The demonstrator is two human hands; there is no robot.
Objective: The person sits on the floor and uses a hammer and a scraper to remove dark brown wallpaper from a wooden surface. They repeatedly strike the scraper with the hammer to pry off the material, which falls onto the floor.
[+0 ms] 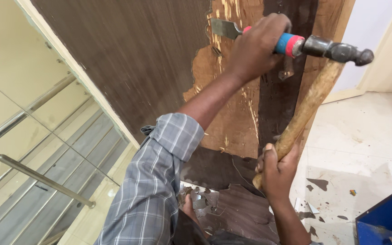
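Note:
My left hand (256,47) is closed around a chisel (225,28) with a blue and red handle. Its flat steel blade lies against a wooden door panel (132,54), at the edge where dark brown veneer has come off bare plywood (232,122). My right hand (275,170) grips the lower end of a hammer's wooden handle (307,106). The hammer's metal head (339,50) touches the butt of the chisel handle. A grey checked sleeve covers my left upper arm.
Torn sheets and chips of dark veneer (241,208) lie on the pale floor below the panel. A glass balustrade with steel rails (37,177) runs along the left. A blue box (386,218) stands at the lower right corner.

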